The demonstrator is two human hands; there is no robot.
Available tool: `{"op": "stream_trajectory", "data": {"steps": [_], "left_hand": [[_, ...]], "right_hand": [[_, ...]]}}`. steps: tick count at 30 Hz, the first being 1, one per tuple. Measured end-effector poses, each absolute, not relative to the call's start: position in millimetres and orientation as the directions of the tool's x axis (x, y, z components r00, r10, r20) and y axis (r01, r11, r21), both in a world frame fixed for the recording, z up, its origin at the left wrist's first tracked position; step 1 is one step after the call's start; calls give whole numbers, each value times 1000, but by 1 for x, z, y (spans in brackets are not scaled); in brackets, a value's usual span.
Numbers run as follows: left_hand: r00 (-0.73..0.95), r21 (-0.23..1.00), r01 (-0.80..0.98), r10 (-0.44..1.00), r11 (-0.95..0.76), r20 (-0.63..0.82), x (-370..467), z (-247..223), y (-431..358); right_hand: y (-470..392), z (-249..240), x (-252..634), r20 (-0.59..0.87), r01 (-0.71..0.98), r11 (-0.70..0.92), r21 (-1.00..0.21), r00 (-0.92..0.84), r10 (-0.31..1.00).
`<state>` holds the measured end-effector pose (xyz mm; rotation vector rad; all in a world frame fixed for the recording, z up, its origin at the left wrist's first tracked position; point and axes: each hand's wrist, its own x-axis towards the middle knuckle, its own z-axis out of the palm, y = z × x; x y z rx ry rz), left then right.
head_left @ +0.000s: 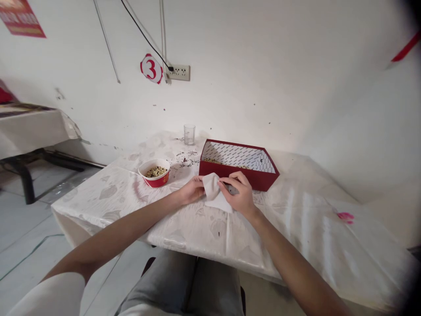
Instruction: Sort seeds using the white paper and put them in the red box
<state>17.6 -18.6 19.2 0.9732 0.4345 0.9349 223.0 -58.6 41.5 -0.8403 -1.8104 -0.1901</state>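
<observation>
Wall: white and marked with dark specks, rising behind the far side of the table
Table: covered in pale, wrinkled, shiny plastic
Red box: open-topped, dark outside, white with a repeated pattern inside, standing just beyond the hands; pale and dark grains show along its inside
Right hand: partly curled, thumb and forefinger brought together in a pinch on the right edge of the white piece
Bowl: red with a white rim, upright left of the box and apart from it, holding similar grains
White piece: thin and limp, held between both hands in front of the box, its lower part spread below; cloth or paper, cannot tell
Left hand: fingers closed, gripping the white piece by its left edge
Number sign: red "3" on the wall
Socket strip: beside that sign
Glass: clear, upright near the wall
Dark bits: scattered between bowl and box
</observation>
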Motion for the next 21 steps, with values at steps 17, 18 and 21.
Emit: {"op": "stream_trajectory", "data": {"steps": [17, 18, 21], "left_hand": [[529, 916, -359, 848, 179, 42, 15, 22, -23], [519, 915, -365, 853, 171, 48, 15, 21, -23], [487, 903, -395, 872, 171, 48, 16, 19, -22]], "right_hand": [[-60, 45, 225, 847, 625, 776, -90, -361, 389], [-60, 45, 224, 847, 614, 783, -106, -357, 394], [-60, 43, 223, 845, 574, 796, -191, -316, 431]]}}
